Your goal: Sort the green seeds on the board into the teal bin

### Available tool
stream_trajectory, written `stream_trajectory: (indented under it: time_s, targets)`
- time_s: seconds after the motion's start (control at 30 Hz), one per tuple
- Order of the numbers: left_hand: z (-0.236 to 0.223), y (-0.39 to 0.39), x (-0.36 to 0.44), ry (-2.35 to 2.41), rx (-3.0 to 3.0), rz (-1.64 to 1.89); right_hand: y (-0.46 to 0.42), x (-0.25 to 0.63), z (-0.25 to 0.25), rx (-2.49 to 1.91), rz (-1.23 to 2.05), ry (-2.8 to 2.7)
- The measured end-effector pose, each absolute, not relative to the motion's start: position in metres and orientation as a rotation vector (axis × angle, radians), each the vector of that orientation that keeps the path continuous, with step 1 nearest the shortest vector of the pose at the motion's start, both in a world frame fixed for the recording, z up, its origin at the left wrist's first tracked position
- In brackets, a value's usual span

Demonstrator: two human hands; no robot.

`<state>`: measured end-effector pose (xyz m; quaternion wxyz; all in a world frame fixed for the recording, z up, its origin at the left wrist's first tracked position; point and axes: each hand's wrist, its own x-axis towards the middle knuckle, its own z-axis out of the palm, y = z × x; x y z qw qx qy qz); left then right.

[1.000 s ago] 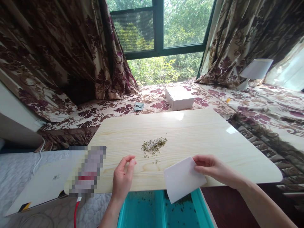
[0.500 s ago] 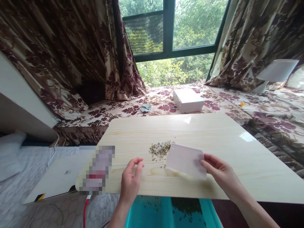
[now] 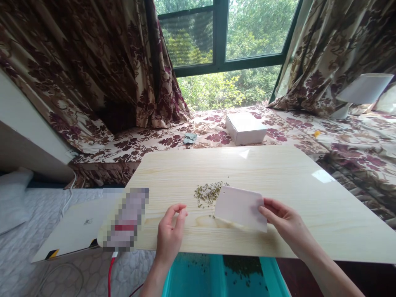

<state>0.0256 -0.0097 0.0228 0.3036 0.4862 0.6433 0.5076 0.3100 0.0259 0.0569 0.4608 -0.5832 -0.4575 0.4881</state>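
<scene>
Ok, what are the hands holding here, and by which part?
The right hand holds a thin white sheet by its right end, pinched between thumb and fingers. The left hand holds nothing that shows.

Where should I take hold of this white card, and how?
The white card is probably best pinched at its right edge, coming from the right, thumb on the near face, as the right hand holds it: it looks thin and flat, and its left edge is nearest the small greenish bits.
</scene>
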Motion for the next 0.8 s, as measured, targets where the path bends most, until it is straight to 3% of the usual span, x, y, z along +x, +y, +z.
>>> stream_trajectory:
  time_s: [0.8]
  targets:
    - [0.0236, -0.0084, 0.0263, 1.71, 1.263, 1.358, 0.024, 0.3096, 0.0649, -1.457, 1.197, -1.197]
